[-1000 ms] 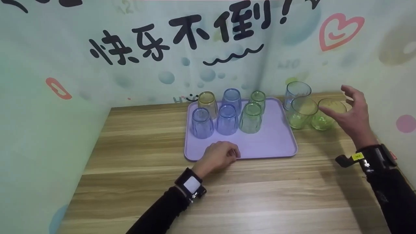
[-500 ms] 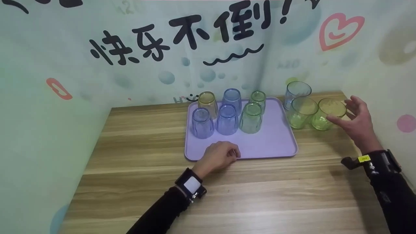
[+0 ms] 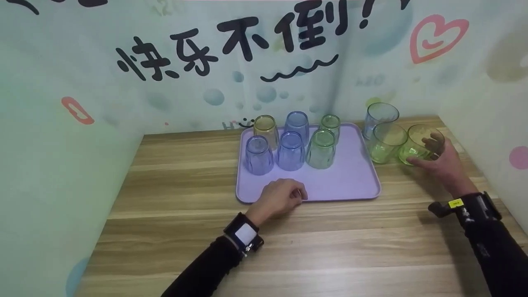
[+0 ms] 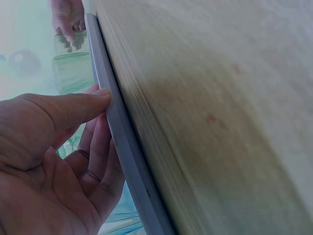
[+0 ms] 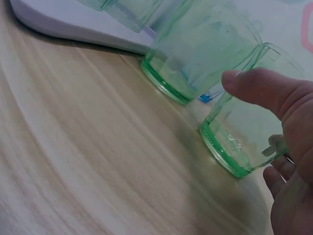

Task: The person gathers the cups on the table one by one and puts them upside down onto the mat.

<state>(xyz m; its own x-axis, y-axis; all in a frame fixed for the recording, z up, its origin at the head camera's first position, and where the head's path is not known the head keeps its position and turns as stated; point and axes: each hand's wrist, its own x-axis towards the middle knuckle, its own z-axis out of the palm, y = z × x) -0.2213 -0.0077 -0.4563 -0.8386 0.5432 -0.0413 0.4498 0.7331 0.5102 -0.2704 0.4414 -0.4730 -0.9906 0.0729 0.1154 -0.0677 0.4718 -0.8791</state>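
My right hand (image 3: 447, 169) is curled round a clear green glass (image 3: 413, 147) at the table's right end, thumb across its near side and fingers behind, seen through it. This glass stands upright, mouth up, beside another green glass (image 3: 385, 144) and a bluish glass (image 3: 380, 113) behind. In the right wrist view the thumb (image 5: 259, 85) overlaps its wall. My left hand (image 3: 280, 196) pinches the front rim of a lilac tray (image 3: 346, 185); the left wrist view shows the thumb (image 4: 88, 103) on that rim. Several upside-down glasses, blue, green and one amber (image 3: 266, 130), stand on the tray.
The wooden table (image 3: 177, 185) extends left and in front of the tray. A printed curtain (image 3: 181, 99) rises right behind the tray and glasses, and another wall panel (image 3: 503, 123) closes the right side near my right hand.
My right hand has come down and inward from above the right-hand green glass, and its fingers now curl round it. My left hand stays at the tray rim.
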